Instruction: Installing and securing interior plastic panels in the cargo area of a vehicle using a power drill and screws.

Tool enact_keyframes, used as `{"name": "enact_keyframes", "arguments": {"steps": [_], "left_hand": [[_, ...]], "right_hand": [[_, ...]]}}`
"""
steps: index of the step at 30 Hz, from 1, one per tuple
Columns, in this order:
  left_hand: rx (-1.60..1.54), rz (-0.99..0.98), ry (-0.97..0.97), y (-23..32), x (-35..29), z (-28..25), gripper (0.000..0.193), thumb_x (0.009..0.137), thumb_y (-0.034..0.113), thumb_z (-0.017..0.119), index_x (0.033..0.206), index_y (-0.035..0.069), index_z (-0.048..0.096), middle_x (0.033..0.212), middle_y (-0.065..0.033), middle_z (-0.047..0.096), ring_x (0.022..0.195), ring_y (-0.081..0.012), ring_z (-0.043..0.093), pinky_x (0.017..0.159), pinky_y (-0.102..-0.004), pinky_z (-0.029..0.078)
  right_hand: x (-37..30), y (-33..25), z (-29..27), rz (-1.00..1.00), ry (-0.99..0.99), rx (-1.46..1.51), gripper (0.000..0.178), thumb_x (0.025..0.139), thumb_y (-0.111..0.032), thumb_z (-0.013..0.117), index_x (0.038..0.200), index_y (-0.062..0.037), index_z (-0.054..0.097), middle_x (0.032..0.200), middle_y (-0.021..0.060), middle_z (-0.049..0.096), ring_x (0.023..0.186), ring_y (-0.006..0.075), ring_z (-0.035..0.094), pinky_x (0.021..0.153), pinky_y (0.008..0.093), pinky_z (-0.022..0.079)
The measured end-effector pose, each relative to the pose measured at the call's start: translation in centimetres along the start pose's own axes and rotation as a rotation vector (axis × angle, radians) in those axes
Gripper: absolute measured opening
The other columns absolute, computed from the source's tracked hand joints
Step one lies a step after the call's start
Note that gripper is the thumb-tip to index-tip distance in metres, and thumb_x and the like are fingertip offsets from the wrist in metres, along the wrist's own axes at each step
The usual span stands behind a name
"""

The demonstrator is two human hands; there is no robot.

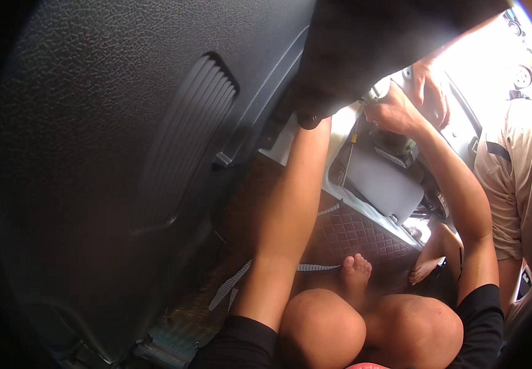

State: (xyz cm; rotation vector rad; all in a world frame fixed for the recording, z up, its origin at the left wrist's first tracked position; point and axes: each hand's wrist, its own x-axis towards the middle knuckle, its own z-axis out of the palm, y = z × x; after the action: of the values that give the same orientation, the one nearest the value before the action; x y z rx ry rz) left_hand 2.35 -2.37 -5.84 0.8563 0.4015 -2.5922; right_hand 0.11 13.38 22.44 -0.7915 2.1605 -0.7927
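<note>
My left forearm [303, 190] reaches up beneath a dark overhanging piece [352, 55], which hides my left hand and whatever it touches. Farther right, my right hand [395, 114] is raised with its fingers curled closed at a pale, rounded part [378, 91]. What lies inside those fingers I cannot make out. Close beside it, another person's hand [432, 92] reaches down with its fingers pointing downward. Below my right hand is a light grey, smooth casing [379, 184] set in an opening with a pale metal frame [364, 212]. A thin cable with a yellow piece [354, 138] hangs there.
A large black textured panel [94, 123] with a ribbed vent-like inset [192, 135] fills the left. Brown quilted matting [364, 237] with loose grey strips [232, 284] lies under my bare foot [357, 270]. Another person in beige shorts [518, 184] stands at the right.
</note>
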Motion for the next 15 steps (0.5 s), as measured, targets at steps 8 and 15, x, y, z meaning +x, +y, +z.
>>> {"name": "enact_keyframes", "arguments": {"steps": [8,15], "left_hand": [[0.113,-0.019,0.197,1.1,-0.8,2.9,0.020,0.098,0.023,0.049,0.079,0.015,0.052,0.060,0.0054,0.030,0.044,-0.0089,0.020,0.042,-0.0216,0.020],[0.213,-0.005,0.307,-0.3,-10.7,9.0,0.027,0.104,0.025,0.039,0.123,0.010,0.052,0.069,0.0057,0.034,0.051,-0.0074,0.022,0.045,-0.0238,0.021]], "right_hand": [[3.4,-0.9,-1.9,-0.187,-0.286,-0.646,0.007,0.075,-0.010,0.062,0.074,-0.0039,0.065,0.065,0.0057,0.060,0.060,0.0185,0.062,0.051,0.0318,0.050],[3.8,-9.8,-4.1,0.150,-0.236,-0.613,0.021,0.073,-0.017,0.054,0.076,-0.0014,0.069,0.065,0.0105,0.062,0.055,0.0196,0.058,0.049,0.0371,0.045]]}}
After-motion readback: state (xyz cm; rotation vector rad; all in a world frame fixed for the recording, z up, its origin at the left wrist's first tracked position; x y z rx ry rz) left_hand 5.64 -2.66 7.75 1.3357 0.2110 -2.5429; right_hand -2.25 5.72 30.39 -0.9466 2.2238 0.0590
